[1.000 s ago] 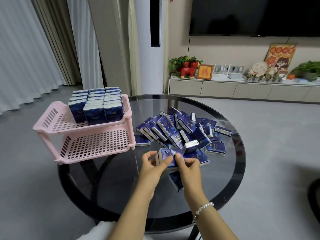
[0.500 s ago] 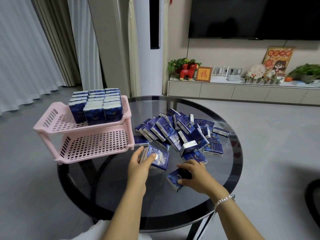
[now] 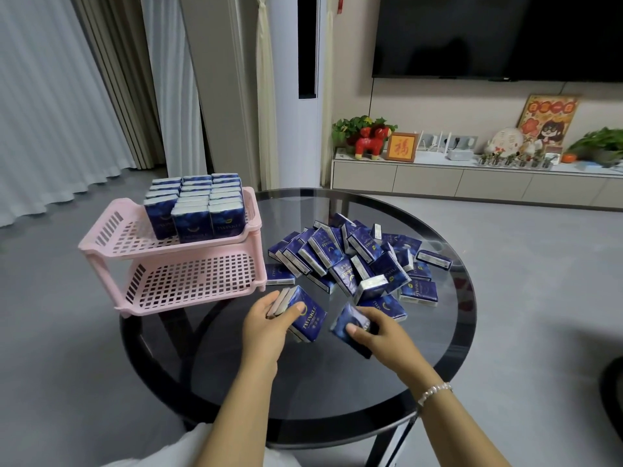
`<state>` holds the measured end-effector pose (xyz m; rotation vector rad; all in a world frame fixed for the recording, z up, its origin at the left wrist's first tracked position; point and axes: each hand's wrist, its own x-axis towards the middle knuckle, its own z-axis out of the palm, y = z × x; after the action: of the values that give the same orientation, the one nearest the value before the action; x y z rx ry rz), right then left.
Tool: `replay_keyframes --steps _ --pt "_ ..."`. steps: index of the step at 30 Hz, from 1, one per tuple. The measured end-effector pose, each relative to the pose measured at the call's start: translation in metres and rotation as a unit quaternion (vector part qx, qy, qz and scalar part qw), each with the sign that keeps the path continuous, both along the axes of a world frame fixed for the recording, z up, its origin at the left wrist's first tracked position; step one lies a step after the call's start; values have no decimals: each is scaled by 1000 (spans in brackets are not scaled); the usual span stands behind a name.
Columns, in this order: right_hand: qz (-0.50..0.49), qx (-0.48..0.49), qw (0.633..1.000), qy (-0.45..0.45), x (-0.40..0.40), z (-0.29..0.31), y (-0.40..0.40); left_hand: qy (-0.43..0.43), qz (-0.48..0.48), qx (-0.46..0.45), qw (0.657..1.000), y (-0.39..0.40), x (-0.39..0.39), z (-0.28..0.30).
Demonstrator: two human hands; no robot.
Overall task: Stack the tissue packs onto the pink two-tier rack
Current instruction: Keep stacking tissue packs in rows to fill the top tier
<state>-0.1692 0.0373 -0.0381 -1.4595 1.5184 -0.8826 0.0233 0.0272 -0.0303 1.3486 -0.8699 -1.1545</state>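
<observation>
Round dark glass table (image 3: 303, 392) under everything, black rim all the way round. Pink two-tier rack (image 3: 188, 264) on its left edge, up and left of the left fingers. Top tier about half filled with tissue packs standing upright in neat rows (image 3: 195, 207), pushed to the back right; bottom tier bare mesh. Loose heap of blue tissue packs (image 3: 357, 257) dumped mid-table, just beyond both sets of fingertips, some flat, some leaning on each other.

Left hand (image 3: 266, 326) wrapped round a small bundle of packs (image 3: 296, 311), thumb on the printed "TWINKLE" face, fingers curled round the far side, bundle tilted. Looks like three or so packs going by the pale edges by the fingers, hard to count for sure. Bundle sitting just off the front right corner of the rack's bottom tier, not touching it.

Right hand (image 3: 377, 332) gripping a single pack (image 3: 350, 323), thumb on top, fingers tucked round the far edge, near edge of the pack down by the glass. Just right of the left-hand bundle, a small gap between them. Beaded bracelet (image 3: 435, 392) on the right wrist.
</observation>
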Motion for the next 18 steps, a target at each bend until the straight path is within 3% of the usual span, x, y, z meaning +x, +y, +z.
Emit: replay_keyframes --steps 3,6,9,14,18 --pt "-5 -8 980 -199 10 9 6 5 -24 10 1000 2 0 1" --pt "-8 -22 967 -255 25 10 8 6 -51 21 998 3 -1 1" --pt "-26 -43 971 -234 37 7 5 -5 -72 17 997 3 -2 1" --pt "34 -32 978 -204 45 9 4 -20 -107 8 994 3 1 3" --pt "39 -64 988 -132 47 9 4 -62 -179 5 982 3 6 8"
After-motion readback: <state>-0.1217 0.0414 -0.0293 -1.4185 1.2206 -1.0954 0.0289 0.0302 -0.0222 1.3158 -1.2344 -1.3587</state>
